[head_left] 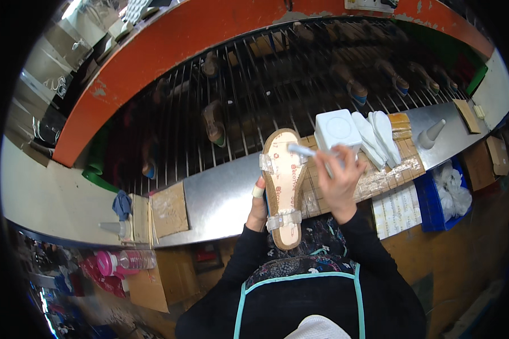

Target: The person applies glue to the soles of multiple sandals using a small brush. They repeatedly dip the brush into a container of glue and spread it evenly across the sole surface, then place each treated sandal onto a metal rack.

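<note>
My left hand, with a pale wrap on its thumb, grips a sandal by its left side. The sandal has a cork-brown edge, clear straps and a pale footbed with red print. In my right hand is a small light-coloured brush, its tip over the upper part of the footbed. Whether the tip touches the surface I cannot tell. Just beyond my right hand stands a white cube-shaped container. White insoles lie to its right on a taped cardboard mat.
Beyond the metal ledge runs a rack of metal bars carrying several shoes, under an orange frame. Grey cones stand on the ledge. A blue bin with plastic bags sits at right, a pink-lidded bottle at lower left.
</note>
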Demonstrator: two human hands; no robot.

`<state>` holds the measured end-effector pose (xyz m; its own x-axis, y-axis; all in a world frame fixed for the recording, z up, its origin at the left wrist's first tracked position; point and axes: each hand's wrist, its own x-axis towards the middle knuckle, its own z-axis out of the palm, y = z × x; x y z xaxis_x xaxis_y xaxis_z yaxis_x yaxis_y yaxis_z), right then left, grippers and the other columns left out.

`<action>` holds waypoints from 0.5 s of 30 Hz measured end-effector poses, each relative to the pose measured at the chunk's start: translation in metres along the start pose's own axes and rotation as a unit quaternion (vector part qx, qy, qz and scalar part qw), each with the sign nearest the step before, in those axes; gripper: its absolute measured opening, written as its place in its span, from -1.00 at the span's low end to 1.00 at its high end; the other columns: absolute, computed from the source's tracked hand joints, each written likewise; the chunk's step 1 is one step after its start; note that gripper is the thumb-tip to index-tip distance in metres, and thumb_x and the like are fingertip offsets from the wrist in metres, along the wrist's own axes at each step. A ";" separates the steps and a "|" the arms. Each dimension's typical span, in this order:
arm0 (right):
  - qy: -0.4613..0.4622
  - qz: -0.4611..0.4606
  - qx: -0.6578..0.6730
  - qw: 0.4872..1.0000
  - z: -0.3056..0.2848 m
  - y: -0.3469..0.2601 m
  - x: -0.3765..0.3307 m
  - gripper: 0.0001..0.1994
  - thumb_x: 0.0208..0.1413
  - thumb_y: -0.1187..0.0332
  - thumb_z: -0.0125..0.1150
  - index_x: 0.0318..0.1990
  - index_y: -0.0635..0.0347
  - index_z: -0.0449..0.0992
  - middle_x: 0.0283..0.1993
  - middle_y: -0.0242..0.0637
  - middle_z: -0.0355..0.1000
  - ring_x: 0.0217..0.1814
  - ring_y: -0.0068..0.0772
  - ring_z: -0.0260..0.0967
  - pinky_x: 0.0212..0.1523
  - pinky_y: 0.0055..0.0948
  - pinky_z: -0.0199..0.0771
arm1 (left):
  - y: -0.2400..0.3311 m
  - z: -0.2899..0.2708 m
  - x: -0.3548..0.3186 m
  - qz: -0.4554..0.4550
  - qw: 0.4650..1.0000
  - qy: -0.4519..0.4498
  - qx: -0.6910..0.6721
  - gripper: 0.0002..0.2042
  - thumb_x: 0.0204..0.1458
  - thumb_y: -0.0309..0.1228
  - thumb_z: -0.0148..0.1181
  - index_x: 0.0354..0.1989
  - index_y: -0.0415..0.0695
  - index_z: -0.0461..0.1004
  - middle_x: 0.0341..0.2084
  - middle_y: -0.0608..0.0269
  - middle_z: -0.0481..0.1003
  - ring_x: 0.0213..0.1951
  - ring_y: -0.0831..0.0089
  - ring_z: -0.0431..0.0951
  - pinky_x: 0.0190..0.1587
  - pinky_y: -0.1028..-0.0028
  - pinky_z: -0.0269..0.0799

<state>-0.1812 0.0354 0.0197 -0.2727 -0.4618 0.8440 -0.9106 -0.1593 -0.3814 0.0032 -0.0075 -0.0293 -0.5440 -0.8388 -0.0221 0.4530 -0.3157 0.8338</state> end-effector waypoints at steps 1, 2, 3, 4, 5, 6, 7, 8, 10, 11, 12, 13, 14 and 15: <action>-0.024 0.015 0.016 0.999 -0.003 -0.004 -0.011 -0.83 -0.01 0.33 0.40 -0.22 0.03 0.67 -0.20 -0.35 0.44 -0.39 -0.49 0.34 -0.16 -0.37 0.01 | 0.001 -0.001 0.001 0.005 1.000 -0.008 -0.019 -0.13 0.11 0.27 -0.07 0.37 -0.25 0.08 0.21 -0.08 0.32 0.14 0.19 0.46 0.18 0.24 0.43; -0.039 0.024 0.035 0.998 -0.006 -0.006 -0.022 -0.84 0.01 0.33 0.40 -0.22 0.05 0.67 -0.19 -0.35 0.44 -0.39 -0.49 0.33 -0.17 -0.37 0.04 | 0.001 -0.002 0.002 -0.001 1.000 0.006 -0.027 -0.16 0.14 0.25 -0.11 0.39 -0.22 0.07 0.23 -0.07 0.32 0.16 0.17 0.45 0.19 0.23 0.42; -0.048 0.030 0.055 0.997 -0.008 -0.004 -0.031 -0.85 0.03 0.34 0.39 -0.22 0.07 0.67 -0.19 -0.34 0.44 -0.39 -0.50 0.33 -0.18 -0.37 0.07 | 0.001 -0.004 0.004 0.004 0.999 0.034 -0.019 -0.16 0.14 0.25 -0.12 0.39 -0.21 0.08 0.23 -0.06 0.31 0.17 0.16 0.44 0.19 0.23 0.42; -0.116 0.109 0.189 0.969 -0.008 0.002 -0.038 -0.85 0.02 0.35 0.39 -0.23 0.09 0.65 -0.18 -0.33 0.44 -0.37 -0.50 0.31 -0.20 -0.39 0.13 | 0.000 -0.006 0.007 0.013 0.999 0.046 -0.025 -0.17 0.14 0.25 -0.13 0.39 -0.21 0.08 0.24 -0.05 0.31 0.17 0.16 0.43 0.20 0.24 0.42; -0.175 0.181 0.319 0.914 -0.008 0.011 -0.045 -0.85 0.02 0.37 0.40 -0.24 0.11 0.64 -0.18 -0.31 0.43 -0.35 -0.50 0.30 -0.22 -0.41 0.18 | -0.001 -0.008 0.011 0.030 0.998 0.025 -0.050 -0.17 0.15 0.25 -0.14 0.39 -0.20 0.09 0.25 -0.03 0.30 0.18 0.15 0.42 0.20 0.24 0.41; -0.238 0.239 0.418 0.844 -0.008 0.021 -0.053 -0.85 0.01 0.38 0.40 -0.25 0.13 0.63 -0.17 -0.30 0.43 -0.34 -0.51 0.29 -0.25 -0.43 0.23 | -0.002 -0.011 0.018 0.021 0.992 0.104 -0.068 -0.20 0.15 0.26 -0.16 0.37 -0.16 0.13 0.19 -0.03 0.36 0.08 0.13 0.50 0.10 0.23 0.50; -0.249 0.308 0.570 0.720 -0.005 0.032 -0.061 -0.86 0.03 0.39 0.39 -0.25 0.14 0.61 -0.18 -0.29 0.43 -0.34 -0.50 0.28 -0.29 -0.45 0.25 | -0.002 -0.015 0.023 -0.008 0.990 0.079 -0.120 -0.18 0.13 0.32 -0.19 0.34 -0.14 0.18 0.07 -0.07 0.43 -0.10 0.10 0.57 -0.08 0.22 0.58; -0.264 0.354 0.680 0.586 0.004 0.043 -0.067 -0.87 0.04 0.39 0.37 -0.25 0.15 0.59 -0.18 -0.29 0.43 -0.35 -0.50 0.27 -0.33 -0.47 0.26 | -0.001 -0.019 0.032 -0.019 0.986 -0.004 -0.165 -0.17 0.12 0.34 -0.20 0.34 -0.13 0.18 0.02 -0.09 0.45 -0.17 0.09 0.58 -0.16 0.21 0.60; -0.267 0.404 0.782 0.392 0.019 0.060 -0.085 -0.83 0.12 0.32 0.31 -0.21 0.17 0.53 -0.21 -0.28 0.41 -0.38 -0.50 0.22 -0.34 -0.53 0.24 | -0.009 -0.023 0.045 -0.042 0.920 -0.131 -0.366 -0.14 0.10 0.38 -0.18 0.33 -0.12 0.19 0.04 -0.22 0.42 0.03 -0.01 0.50 -0.18 0.07 0.61; -0.249 0.380 0.823 0.340 0.027 0.066 -0.094 -0.84 0.17 0.31 0.25 -0.26 0.21 0.51 -0.23 -0.30 0.36 -0.39 -0.51 0.17 -0.31 -0.49 0.19 | -0.011 -0.025 0.057 -0.074 0.916 -0.041 -0.392 -0.10 0.04 0.41 -0.12 0.32 -0.14 0.21 0.04 -0.22 0.42 0.00 -0.11 0.49 -0.21 -0.01 0.60; -0.234 0.384 0.839 0.306 0.032 0.069 -0.103 -0.81 0.17 0.25 0.24 -0.25 0.20 0.52 -0.21 -0.30 0.37 -0.40 -0.51 0.15 -0.31 -0.50 0.16 | -0.013 -0.028 0.062 -0.088 0.932 -0.043 -0.350 -0.10 0.02 0.41 -0.09 0.31 -0.13 0.22 0.06 -0.23 0.41 0.01 -0.13 0.48 -0.14 -0.05 0.57; -0.224 0.349 0.873 0.257 0.038 0.072 -0.110 -0.78 0.18 0.20 0.23 -0.24 0.18 0.53 -0.19 -0.30 0.37 -0.41 -0.52 0.14 -0.31 -0.50 0.13 | -0.014 -0.031 0.072 -0.112 0.946 -0.055 -0.301 -0.12 0.03 0.39 -0.08 0.31 -0.15 0.22 0.08 -0.21 0.39 0.02 -0.12 0.46 -0.09 -0.05 0.54; -0.224 0.350 0.865 0.282 0.041 0.077 -0.115 -0.81 0.21 0.17 0.20 -0.20 0.07 0.54 -0.15 -0.34 0.36 -0.42 -0.56 0.15 -0.17 -0.38 0.15 | -0.015 -0.035 0.081 -0.131 0.936 -0.026 -0.325 -0.13 0.04 0.36 -0.07 0.30 -0.16 0.21 0.10 -0.19 0.37 0.03 -0.12 0.45 -0.04 -0.06 0.51; -0.237 0.334 0.862 0.300 0.043 0.082 -0.118 -0.82 0.24 0.14 0.16 -0.15 -0.05 0.54 -0.11 -0.38 0.35 -0.43 -0.60 0.16 -0.03 -0.26 0.17 | -0.014 -0.040 0.092 -0.153 0.927 -0.011 -0.342 -0.16 0.08 0.31 -0.07 0.30 -0.20 0.19 0.11 -0.15 0.35 0.04 -0.08 0.42 -0.01 -0.03 0.48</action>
<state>-0.2100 0.0392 -0.1269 0.2302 -0.8999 0.3705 0.9219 0.0797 -0.3792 -0.0250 -0.0982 -0.0651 -0.7316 -0.6569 -0.1826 0.6130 -0.7509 0.2457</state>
